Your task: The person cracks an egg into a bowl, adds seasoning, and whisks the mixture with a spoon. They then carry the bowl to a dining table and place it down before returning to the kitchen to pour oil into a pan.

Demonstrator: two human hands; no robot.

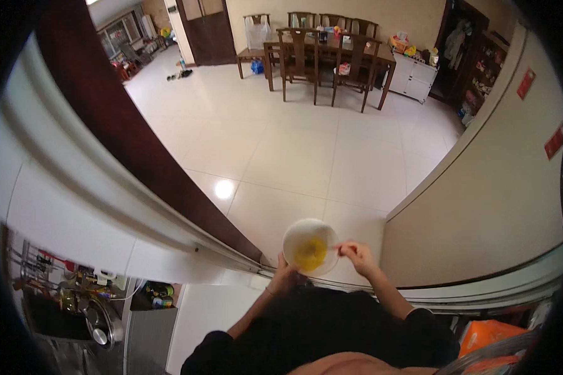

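Observation:
A white bowl [300,230] is held in front of my body, tilted so that its inside faces me. Yellow liquid [307,258], which looks like beaten egg, lies in the bottom of it. My left hand [285,273] grips the bowl from its lower left side. At the right rim, my right hand [360,259] is closed around a thin utensil [335,248] that reaches into the bowl. Motion blur hides what kind of utensil it is.
A sliding door frame [169,187] rises on my left, and a pale panel [469,201] on my right. Beyond the tiled floor [281,140] stand a wooden table [328,45] and chairs. A steel pot [104,328] sits on the stove side, lower left.

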